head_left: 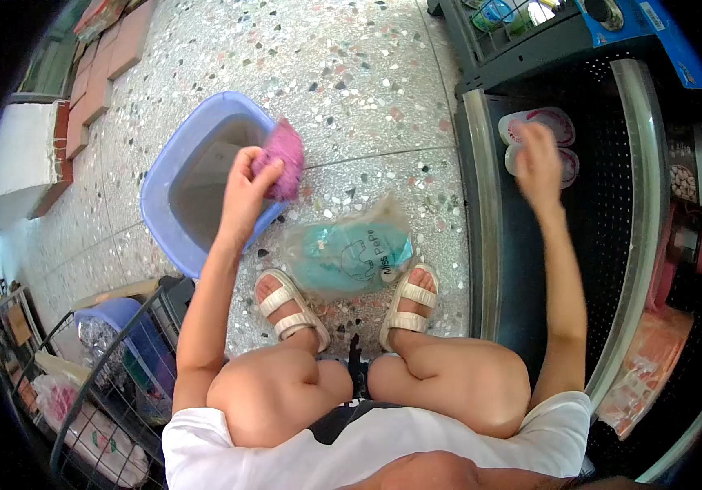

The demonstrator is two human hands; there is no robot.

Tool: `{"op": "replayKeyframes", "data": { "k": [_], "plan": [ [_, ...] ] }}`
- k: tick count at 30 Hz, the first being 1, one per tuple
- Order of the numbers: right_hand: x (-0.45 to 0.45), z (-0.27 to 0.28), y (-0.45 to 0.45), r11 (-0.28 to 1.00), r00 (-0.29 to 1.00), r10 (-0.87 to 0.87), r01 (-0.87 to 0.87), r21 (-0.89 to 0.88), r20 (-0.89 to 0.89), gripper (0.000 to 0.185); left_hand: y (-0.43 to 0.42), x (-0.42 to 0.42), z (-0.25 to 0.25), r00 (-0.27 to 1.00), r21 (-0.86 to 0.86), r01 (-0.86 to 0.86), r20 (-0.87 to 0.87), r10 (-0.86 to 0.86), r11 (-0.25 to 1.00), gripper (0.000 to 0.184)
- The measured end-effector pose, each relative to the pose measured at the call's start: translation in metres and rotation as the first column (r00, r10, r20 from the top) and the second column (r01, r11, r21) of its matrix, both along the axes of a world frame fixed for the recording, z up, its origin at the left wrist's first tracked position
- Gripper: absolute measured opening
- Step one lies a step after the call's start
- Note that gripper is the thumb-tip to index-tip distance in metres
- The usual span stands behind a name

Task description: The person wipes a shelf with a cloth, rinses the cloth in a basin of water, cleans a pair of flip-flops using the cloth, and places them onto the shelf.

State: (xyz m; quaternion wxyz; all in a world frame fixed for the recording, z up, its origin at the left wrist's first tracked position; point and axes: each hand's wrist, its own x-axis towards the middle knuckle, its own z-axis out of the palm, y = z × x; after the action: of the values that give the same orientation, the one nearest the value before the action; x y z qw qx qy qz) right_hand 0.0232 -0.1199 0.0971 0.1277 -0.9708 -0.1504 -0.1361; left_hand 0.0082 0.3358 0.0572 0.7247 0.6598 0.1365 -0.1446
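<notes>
My left hand (251, 184) is closed around a bunched pink-purple cloth (284, 159), at the right rim of a blue-lilac bucket (155, 192). Murky greyish water (200, 196) shows inside the bucket. Over on the right, my right hand (540, 167) reaches above the dark lower shelf (522, 269), fingers apart and slightly blurred. It is over a pair of white-and-pink slippers (559, 122), partly covering them; whether it touches them I cannot tell. Between my feet and the bucket lies a clear plastic bag with a teal item (351, 253) inside, printed "Miss PePe".
A wire basket cart (114, 359) with bagged goods stands at lower left. Brick-edged steps (94, 90) run along the upper left. On the right, the shelf unit's clear front strip (482, 204) stands near my right arm. An orange packet (641, 367) sits on the neighbouring shelf.
</notes>
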Motion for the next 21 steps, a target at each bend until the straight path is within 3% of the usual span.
{"op": "replayKeyframes", "data": {
  "k": [2, 3, 4, 6, 8, 10, 13, 15, 17, 19, 20, 21],
  "plan": [
    [-0.009, 0.000, 0.066, 0.951, 0.965, 0.235, -0.203, 0.234, -0.117, 0.039, -0.010, -0.013, -0.001, 0.997, -0.013, 0.072, -0.009, -0.072, 0.997, 0.024],
    [-0.013, -0.002, 0.096, 0.913, 0.914, 0.292, -0.179, 0.366, -0.283, 0.037, -0.016, -0.020, -0.008, 0.996, -0.014, 0.094, 0.005, -0.094, 0.995, 0.023],
    [-0.014, -0.011, 0.124, 0.867, 0.877, 0.374, -0.214, 0.451, -0.301, 0.037, -0.022, -0.026, -0.012, 0.995, 0.009, 0.103, 0.015, -0.103, 0.995, 0.024],
    [-0.020, -0.019, 0.177, 0.732, 0.708, 0.462, 0.037, 0.681, -0.535, 0.042, -0.033, -0.033, -0.008, 0.987, -0.021, 0.160, -0.017, -0.161, 0.987, 0.026],
    [-0.030, -0.033, 0.202, 0.550, 0.562, 0.546, 0.319, 0.772, -0.621, 0.042, -0.040, -0.036, -0.007, 0.974, -0.085, 0.225, -0.001, -0.226, 0.971, 0.030],
    [-0.034, -0.038, 0.213, 0.387, 0.445, 0.633, 0.527, 0.757, -0.633, 0.041, -0.042, -0.040, -0.007, 0.949, -0.173, 0.312, 0.018, -0.314, 0.934, 0.035],
    [-0.035, -0.063, 0.194, 0.226, 0.490, 0.570, 0.678, 0.699, -0.660, 0.036, -0.037, -0.062, -0.010, 0.933, -0.014, 0.359, -0.022, -0.359, 0.933, 0.041],
    [-0.039, -0.074, 0.163, 0.196, 0.391, 0.542, 0.801, 0.565, -0.744, 0.033, -0.023, -0.080, -0.035, 0.874, 0.224, 0.483, -0.190, -0.448, 0.847, 0.048],
    [-0.053, -0.117, 0.128, 0.194, 0.255, 0.539, 0.890, 0.413, -0.803, 0.035, -0.017, -0.099, -0.045, 0.797, 0.454, 0.600, -0.409, -0.444, 0.659, 0.049],
    [-0.070, -0.133, 0.116, 0.186, 0.229, 0.455, 0.921, 0.343, -0.861, 0.034, -0.007, -0.135, -0.102, 0.954, 0.759, 0.283, -0.160, -0.254, 0.586, 0.050],
    [-0.076, -0.140, 0.113, 0.177, 0.214, 0.411, 0.935, 0.308, -0.886, 0.034, -0.002, -0.147, -0.128, 0.984, 0.854, 0.095, -0.004, -0.177, 0.511, 0.051],
    [-0.079, -0.148, 0.112, 0.155, 0.232, 0.395, 0.937, 0.313, -0.889, 0.031, 0.004, -0.149, -0.143, 0.986, 0.878, 0.036, 0.046, -0.158, 0.477, 0.048]
  ]
}}
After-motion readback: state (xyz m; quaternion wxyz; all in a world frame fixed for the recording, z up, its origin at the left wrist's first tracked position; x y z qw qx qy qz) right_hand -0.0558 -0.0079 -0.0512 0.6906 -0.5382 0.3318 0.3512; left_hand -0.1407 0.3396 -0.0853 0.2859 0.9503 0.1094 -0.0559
